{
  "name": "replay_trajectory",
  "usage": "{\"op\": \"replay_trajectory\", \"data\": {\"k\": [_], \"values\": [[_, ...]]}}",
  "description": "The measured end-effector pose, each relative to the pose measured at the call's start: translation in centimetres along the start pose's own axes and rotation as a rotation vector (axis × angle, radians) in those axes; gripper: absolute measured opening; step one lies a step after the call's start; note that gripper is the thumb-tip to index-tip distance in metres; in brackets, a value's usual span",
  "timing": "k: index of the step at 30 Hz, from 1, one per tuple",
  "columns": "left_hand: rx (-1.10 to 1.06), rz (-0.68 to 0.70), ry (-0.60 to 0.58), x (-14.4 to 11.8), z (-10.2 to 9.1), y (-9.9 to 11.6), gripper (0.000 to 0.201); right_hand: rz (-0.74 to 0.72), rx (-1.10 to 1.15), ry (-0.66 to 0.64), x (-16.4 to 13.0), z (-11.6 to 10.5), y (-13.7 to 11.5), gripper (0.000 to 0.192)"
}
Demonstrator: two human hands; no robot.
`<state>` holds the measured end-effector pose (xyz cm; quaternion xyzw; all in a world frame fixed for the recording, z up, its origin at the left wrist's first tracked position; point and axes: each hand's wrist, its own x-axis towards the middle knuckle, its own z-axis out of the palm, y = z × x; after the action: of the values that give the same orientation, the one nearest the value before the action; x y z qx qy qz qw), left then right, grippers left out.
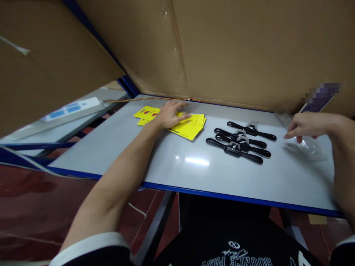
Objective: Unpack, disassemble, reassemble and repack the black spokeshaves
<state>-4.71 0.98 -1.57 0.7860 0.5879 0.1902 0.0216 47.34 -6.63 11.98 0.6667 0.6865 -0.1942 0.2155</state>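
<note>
L hand (169, 115) is lying flat, fingers spread, pressing on the stack of yellow cards (186, 127) at the far left of the white table (166, 162). R hand (304, 126) is hovering, fingers half curled, over clear plastic packaging (305, 145); grip can't be told. Risk: cards are fanning, so >1 may be sliding out. The film, w/ its glare, may be slipping. Four black two-handled tools (240, 142) are lying between the hands.

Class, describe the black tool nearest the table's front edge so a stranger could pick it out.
Find the white table with its blue rim. Right of the yellow cards lie four black two-handled tools. Yours is the front tool, closest to the person.
</note>
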Motion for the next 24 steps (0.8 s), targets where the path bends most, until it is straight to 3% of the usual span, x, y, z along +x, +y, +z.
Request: {"op": "replay_trajectory", "data": {"k": [3,7,12,19,21,24], "values": [[0.016,0.056,-0.066,0.4,1.1,1.6,0.064,-0.172,-0.064,0.250,0.8,3.2,-1.7,0.023],[0.014,0.112,-0.039,0.8,1.6,2.8,0.057,-0.177,-0.101,0.550,1.2,7.5,-2.3,0.030],[-0.004,0.055,0.067,1.0,1.6,3.2,0.046,-0.235,-0.119,0.888,1.1,9.3,-2.1,0.035],[-0.117,0.008,0.285,0.6,1.6,3.3,0.037,-0.338,-0.029,0.862,2.1,9.8,-1.8,0.041],[-0.102,0.048,0.283,0.3,1.2,3.4,0.039,-0.380,-0.009,0.866,2.5,10.0,-1.8,0.043],[-0.065,0.191,0.178,-0.1,0.3,4.0,0.047,-0.425,0.004,0.873,3.2,10.3,-1.6,0.043]]}}
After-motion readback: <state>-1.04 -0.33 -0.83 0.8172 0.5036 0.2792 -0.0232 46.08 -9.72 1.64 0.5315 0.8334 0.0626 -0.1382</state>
